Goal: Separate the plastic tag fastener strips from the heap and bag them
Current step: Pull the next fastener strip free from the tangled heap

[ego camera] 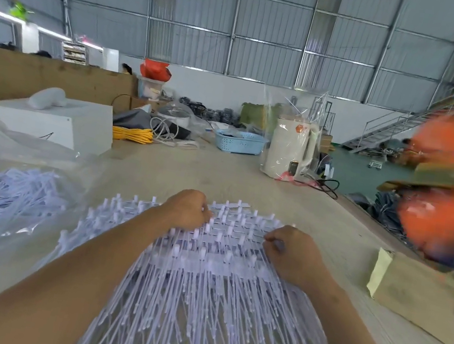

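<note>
A wide heap of white plastic tag fastener strips [199,293] lies fanned out on the table in front of me, its long thin tails pointing toward me. My left hand [188,209] rests on the far left part of the heap, fingers curled down onto the strips' heads. At the heap's right edge my right hand [291,253] is closed, pinching strips there. On the left, a clear plastic bag [1,203] holds several loose fasteners.
A flat brown paper package [415,296] lies at the right. Farther back stand a white box [51,118], a yellow cable coil [131,134], a blue basket [240,141] and a bagged white kettle [291,149]. Blurred orange bundles [453,191] fill the right side.
</note>
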Demonstrator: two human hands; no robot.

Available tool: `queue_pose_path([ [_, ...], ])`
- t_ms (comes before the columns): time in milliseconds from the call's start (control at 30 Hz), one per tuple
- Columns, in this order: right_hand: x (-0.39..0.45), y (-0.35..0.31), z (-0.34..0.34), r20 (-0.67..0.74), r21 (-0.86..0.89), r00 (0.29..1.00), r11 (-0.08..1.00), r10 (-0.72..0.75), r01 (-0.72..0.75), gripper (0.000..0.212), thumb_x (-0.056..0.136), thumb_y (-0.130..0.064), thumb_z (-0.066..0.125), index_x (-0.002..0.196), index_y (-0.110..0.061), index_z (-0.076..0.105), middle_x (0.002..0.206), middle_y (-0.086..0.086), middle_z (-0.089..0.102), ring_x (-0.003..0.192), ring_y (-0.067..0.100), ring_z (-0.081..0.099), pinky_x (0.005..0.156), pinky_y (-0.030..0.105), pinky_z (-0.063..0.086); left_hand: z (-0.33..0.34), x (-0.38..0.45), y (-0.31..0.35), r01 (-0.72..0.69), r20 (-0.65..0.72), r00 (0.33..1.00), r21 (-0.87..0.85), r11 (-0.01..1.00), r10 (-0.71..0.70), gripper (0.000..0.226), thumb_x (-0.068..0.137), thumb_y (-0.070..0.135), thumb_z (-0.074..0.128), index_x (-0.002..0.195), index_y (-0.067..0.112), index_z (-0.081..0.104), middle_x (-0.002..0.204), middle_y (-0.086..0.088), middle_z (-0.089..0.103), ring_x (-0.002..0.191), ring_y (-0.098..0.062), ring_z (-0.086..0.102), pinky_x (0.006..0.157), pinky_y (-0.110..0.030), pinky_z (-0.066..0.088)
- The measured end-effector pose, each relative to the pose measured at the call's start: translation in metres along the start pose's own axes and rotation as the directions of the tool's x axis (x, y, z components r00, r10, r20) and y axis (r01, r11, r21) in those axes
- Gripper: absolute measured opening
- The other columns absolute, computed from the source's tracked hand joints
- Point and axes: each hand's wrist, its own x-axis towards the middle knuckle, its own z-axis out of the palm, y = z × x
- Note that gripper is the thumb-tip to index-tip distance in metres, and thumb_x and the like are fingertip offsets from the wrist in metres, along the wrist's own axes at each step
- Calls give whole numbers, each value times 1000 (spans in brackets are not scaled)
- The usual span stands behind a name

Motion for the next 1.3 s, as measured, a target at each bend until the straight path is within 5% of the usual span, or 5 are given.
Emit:
queue_pose_path([
  [167,2,3,-1,-74,51,997,999,1,3,23,93,-20,54,105,-11,71,108,7,69,94,22,63,78,21,41,-23,1,5,1,-132,991,66,998,8,14,90,38,53,94,26,59,98,3,60,101,-21,53,97,-41,36],
  [600,5,9,-13,-216,530,910,825,354,-195,53,93,-39,54,136,-9,46,129,14,55,116,28,53,93,35,42,-113,-43,49,-354,-294,906,-131,926,305,18,85,28,63,67,29,61,79,0,67,73,-18,61,70,-30,49],
  [767,2,9,-15,-35,728,898,627,439,-278,51,89,-30,65,132,-8,48,96,7,64,85,22,62,73,31,47,-103,-46,18,-151,-15,988,-206,967,151,29,90,27,58,93,-1,65,78,-6,59,62,-14,55,57,-23,46],
  [900,2,16,-20,-28,585,890,729,455,-355,42,84,-9,69,123,-3,55,98,11,60,77,24,57,64,29,44,-58,-46,-4,-106,301,950,68,992,81,27,88,35,63,94,10,57,90,-10,59,74,-18,53,57,-24,38],
  [1300,0,11,-32,-334,516,859,838,388,-178,36,94,-32,54,121,-8,59,109,12,67,97,25,62,87,38,48,-99,-56,14,-344,-309,908,-160,925,284,9,88,34,63,90,25,64,71,13,54,65,-8,51,62,-26,39],
])
